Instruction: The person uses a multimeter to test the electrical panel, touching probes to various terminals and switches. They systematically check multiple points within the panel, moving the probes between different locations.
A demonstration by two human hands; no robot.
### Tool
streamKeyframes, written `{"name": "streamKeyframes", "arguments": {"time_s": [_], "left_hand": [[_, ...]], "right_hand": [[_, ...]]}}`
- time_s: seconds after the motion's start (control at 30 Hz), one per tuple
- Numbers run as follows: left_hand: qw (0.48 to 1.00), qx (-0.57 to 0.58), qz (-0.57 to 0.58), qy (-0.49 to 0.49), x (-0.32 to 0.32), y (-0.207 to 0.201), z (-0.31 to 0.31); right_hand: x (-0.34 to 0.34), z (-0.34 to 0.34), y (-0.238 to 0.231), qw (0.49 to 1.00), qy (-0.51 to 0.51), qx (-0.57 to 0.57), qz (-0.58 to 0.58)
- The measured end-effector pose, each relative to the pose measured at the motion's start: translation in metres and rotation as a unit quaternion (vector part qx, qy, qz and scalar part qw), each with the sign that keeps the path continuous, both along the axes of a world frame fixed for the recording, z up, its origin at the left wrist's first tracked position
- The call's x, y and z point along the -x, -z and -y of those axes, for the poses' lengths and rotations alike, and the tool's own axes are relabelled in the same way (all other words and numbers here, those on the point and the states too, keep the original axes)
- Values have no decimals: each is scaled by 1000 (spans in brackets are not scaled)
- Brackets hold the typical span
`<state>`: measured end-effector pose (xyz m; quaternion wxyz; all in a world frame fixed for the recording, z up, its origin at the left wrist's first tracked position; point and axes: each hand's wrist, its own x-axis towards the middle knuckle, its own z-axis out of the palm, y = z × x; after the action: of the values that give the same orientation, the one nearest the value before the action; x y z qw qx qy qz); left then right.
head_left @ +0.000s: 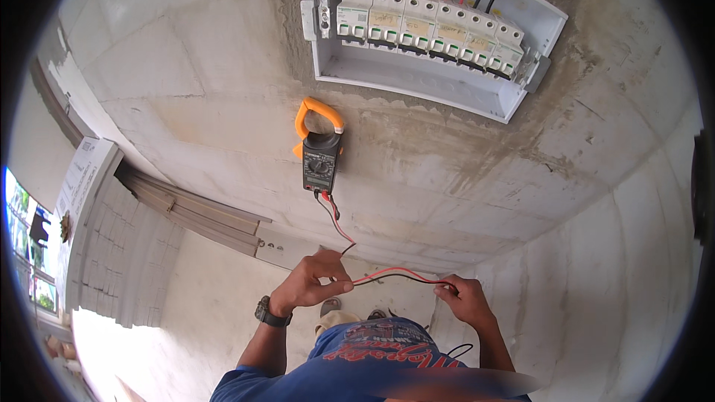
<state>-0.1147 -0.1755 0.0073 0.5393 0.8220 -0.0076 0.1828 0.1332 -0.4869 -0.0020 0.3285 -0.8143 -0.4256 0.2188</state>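
Note:
My left hand (pixel 316 281), with a dark watch on its wrist, is closed on a pair of red and black test leads. Between my hands the test leads (pixel 395 271) run in a slight arch. My right hand (pixel 463 301) pinches the same leads farther along; a black loop of cable shows below it near my shirt. Up from my left hand the leads reach the sockets of a clamp meter (pixel 320 160), which has a black body and an orange jaw. It rests against the wall under the breaker box. The lead tips cannot be made out.
An open white breaker box (pixel 417 89) is set in the wall above, with a row of breakers (pixel 428 26) and coloured wires. Long grey trunking strips (pixel 201 205) lean at the left, near a stack of pale panels (pixel 123 246). A bare wall (pixel 596 253) stands at the right.

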Motion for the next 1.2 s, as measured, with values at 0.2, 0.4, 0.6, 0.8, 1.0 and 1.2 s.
{"name": "streamKeyframes", "arguments": {"time_s": [0.2, 0.4, 0.6, 0.8, 1.0, 1.2], "left_hand": [[996, 17, -86, -25, -15, 0, 24], [954, 274, -33, 119, -60, 6, 47], [798, 563, -116, 178, -49, 5, 28], [599, 768, -126, 188, -7, -7, -23], [593, 785, -54, 168, 35, -14, -62], [695, 685, -71, 209, 36, -29, -90]], "right_hand": [[-4, -28, -46, 935, -200, -61, 286], [40, -86, -111, 770, -389, -145, 484], [74, -158, -150, 649, -492, -239, 529], [102, -219, -137, 637, -518, -266, 506], [117, -249, -116, 683, -445, -302, 494], [127, -252, -101, 748, -333, -308, 485]]}}
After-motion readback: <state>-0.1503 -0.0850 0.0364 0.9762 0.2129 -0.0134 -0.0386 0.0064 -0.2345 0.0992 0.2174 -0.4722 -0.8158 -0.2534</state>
